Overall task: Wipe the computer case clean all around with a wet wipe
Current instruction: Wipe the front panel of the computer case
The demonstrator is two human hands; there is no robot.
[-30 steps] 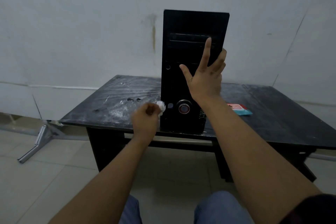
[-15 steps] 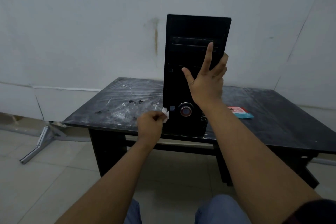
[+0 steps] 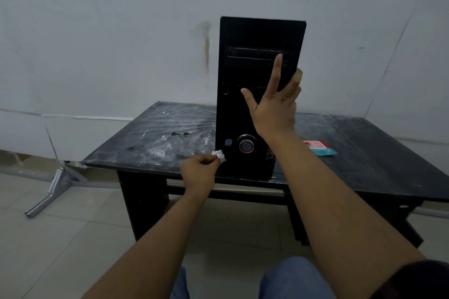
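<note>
The left hand [image 3: 198, 172] pinches a crumpled wipe [image 3: 218, 154] against the upright case [image 3: 257, 36] — low on its left edge; the right hand [image 3: 274, 109] presses the front, fingers spread wide.

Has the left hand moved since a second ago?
Yes: left hand dropped slightly down the computer case; wet wipe now below the power button.

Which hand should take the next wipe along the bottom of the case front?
Left. The left hand pinches the crumpled wet wipe right at the computer case's lower left front edge. The right hand is spread against the upper front, steadying the case, and holds no wipe.
</note>
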